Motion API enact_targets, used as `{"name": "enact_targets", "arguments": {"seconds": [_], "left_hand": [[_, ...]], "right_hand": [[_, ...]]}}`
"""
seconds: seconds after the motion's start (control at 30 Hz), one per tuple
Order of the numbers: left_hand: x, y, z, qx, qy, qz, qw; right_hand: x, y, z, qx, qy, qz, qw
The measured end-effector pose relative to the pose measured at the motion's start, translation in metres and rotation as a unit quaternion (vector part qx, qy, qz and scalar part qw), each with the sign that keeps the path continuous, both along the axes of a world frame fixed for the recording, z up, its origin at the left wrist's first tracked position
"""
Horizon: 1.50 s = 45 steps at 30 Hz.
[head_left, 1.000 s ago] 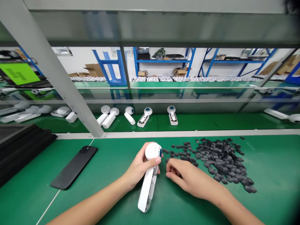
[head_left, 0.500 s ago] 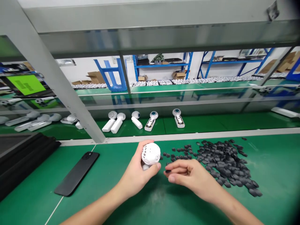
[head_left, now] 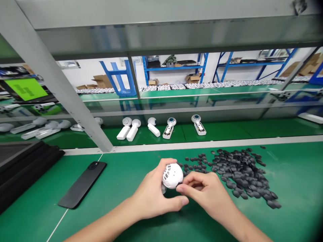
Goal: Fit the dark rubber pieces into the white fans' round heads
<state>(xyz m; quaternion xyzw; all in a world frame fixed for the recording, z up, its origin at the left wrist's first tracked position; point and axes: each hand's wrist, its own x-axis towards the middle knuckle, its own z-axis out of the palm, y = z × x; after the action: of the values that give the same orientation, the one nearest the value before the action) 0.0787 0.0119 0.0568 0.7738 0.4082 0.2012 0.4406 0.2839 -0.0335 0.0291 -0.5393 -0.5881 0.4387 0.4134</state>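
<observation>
My left hand (head_left: 156, 193) is wrapped round a white handheld fan (head_left: 174, 175), whose round head with slots on its left faces up. The fan's handle is mostly hidden by the palm. My left thumb stretches out below the head, away from it. Pinched in my right hand (head_left: 202, 188) is a small black piece (head_left: 179, 183), held against the lower right edge of the fan head; the fingertips partly cover it. Right behind that hand lies a loose pile of black pieces (head_left: 242, 171), with smaller clusters spreading to its left.
A black phone (head_left: 83, 185) lies on the green bench to the left, near a dark foam-like stack (head_left: 27, 171). Beyond the metal rail, several white fans (head_left: 133, 129) rest on the conveyor. A grey post (head_left: 63, 80) slants up at the left.
My left hand and the fan have shifted right and slightly down, and the left thumb has come off the head. The right hand has brought the black piece up to the fan's edge.
</observation>
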Motion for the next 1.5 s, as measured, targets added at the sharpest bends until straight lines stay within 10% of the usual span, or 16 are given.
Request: {"name": "enact_targets", "arguments": {"seconds": [0.47,0.67,0.9,1.1,1.23,1.5], "left_hand": [[-0.005,0.017,-0.003,0.0,-0.074,0.004,0.997],[-0.018,0.028,-0.01,-0.042,-0.193,0.049,0.979],[-0.021,0.025,-0.022,0.178,-0.163,0.018,0.97],[-0.017,0.027,-0.047,0.289,-0.1,0.036,0.951],[-0.014,0.016,-0.056,0.213,-0.074,0.107,0.968],[-0.002,0.0,-0.054,0.101,-0.1,0.089,0.986]], "right_hand": [[0.027,0.02,-0.01,0.135,-0.122,0.025,0.983],[0.035,0.045,-0.037,0.205,-0.354,0.023,0.912],[0.004,0.052,-0.043,0.242,-0.45,0.055,0.858],[0.012,0.057,-0.039,0.213,-0.288,0.042,0.933],[0.022,0.039,-0.021,0.096,-0.089,0.005,0.991],[0.0,0.002,-0.009,-0.032,0.085,0.039,0.995]]}}
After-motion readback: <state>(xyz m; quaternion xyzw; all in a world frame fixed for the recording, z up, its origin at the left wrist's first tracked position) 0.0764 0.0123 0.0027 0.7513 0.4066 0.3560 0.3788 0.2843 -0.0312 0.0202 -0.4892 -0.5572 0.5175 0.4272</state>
